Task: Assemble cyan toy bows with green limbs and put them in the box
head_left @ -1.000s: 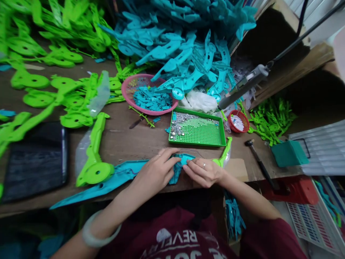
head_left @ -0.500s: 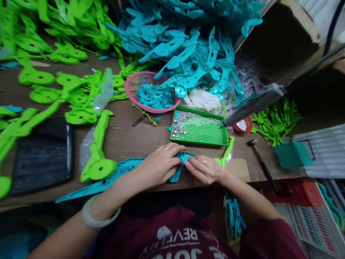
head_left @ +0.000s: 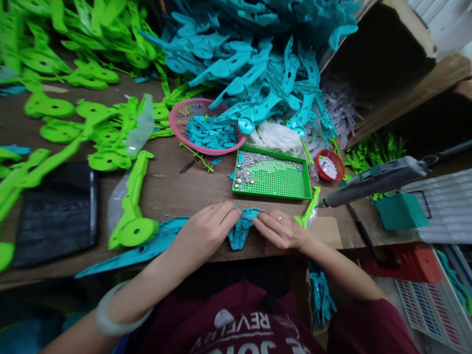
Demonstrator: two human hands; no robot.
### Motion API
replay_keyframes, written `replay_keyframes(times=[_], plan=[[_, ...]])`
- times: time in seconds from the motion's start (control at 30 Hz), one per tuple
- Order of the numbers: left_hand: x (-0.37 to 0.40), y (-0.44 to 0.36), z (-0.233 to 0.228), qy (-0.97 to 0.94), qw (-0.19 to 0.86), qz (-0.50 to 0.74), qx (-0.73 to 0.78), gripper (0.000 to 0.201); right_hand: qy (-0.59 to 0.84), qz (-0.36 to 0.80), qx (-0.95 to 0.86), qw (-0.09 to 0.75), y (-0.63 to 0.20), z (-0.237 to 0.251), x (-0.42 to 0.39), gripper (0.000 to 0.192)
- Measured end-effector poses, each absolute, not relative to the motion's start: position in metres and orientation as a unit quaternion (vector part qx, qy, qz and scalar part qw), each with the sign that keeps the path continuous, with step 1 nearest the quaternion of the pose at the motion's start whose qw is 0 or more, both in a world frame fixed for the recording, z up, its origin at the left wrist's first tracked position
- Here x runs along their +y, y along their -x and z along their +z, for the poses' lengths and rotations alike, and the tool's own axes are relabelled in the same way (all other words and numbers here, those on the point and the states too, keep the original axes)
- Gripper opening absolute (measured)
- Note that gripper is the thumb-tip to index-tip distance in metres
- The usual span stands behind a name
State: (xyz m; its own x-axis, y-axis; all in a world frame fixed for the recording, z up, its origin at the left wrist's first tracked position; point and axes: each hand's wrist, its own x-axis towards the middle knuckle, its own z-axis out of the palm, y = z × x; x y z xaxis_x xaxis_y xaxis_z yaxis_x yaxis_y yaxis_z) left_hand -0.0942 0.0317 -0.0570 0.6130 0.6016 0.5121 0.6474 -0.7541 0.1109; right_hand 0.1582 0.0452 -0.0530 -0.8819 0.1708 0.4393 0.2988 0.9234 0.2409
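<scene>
A blue plastic shell part [head_left: 240, 233] lies at the table's near edge, its ribbed inner side up and thin dark wires along it. My left hand [head_left: 211, 227] is closed over its middle, fingertips at the narrow upper section. My right hand [head_left: 279, 229] pinches the part's right end between thumb and fingers. A long pointed blue piece [head_left: 147, 250] runs out to the left beneath my left wrist; whether it joins the shell part is hidden by my hand. Just beyond my hands sits a green perforated tray [head_left: 278, 182] with small screws and round metal bits.
A power screwdriver [head_left: 372, 181] hangs at the right, above a hammer [head_left: 363, 231]. Green shells [head_left: 134, 223] lie at left beside a dark tablet-like slab [head_left: 57, 216]. A pink basket [head_left: 177, 123] holds small blue pieces; piles of blue parts [head_left: 239, 64] rise behind.
The hanging screwdriver has swung right, away from the tray. My left hand has shifted slightly left, uncovering more of the blue part's ribbed inside. My right hand stays at its right end.
</scene>
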Motion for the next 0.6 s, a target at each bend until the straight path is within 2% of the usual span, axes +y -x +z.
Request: replay_keyframes(times=[0.17,0.3,0.4,0.47,0.6], plan=[[0.005,0.087,-0.064,0.868,-0.017,-0.296,-0.397,0.025,0.181,-0.069,-0.953,0.235,-0.156,-0.053,0.046,0.023],[-0.006,0.076,-0.070,0.843,-0.015,-0.334,-0.421,0.022,0.299,0.141,-0.916,0.228,-0.145,-0.044,0.058,0.027],[-0.011,0.068,-0.071,0.839,-0.016,-0.333,-0.430,0.025,0.307,0.246,-0.902,0.177,-0.139,-0.035,0.070,0.028],[-0.014,0.064,-0.072,0.835,-0.025,-0.344,-0.430,0.025,0.297,0.256,-0.909,0.141,-0.138,-0.032,0.077,0.028],[-0.019,0.056,-0.076,0.810,-0.056,-0.378,-0.445,0.023,0.272,0.206,-0.934,0.100,-0.143,-0.034,0.081,0.030]])
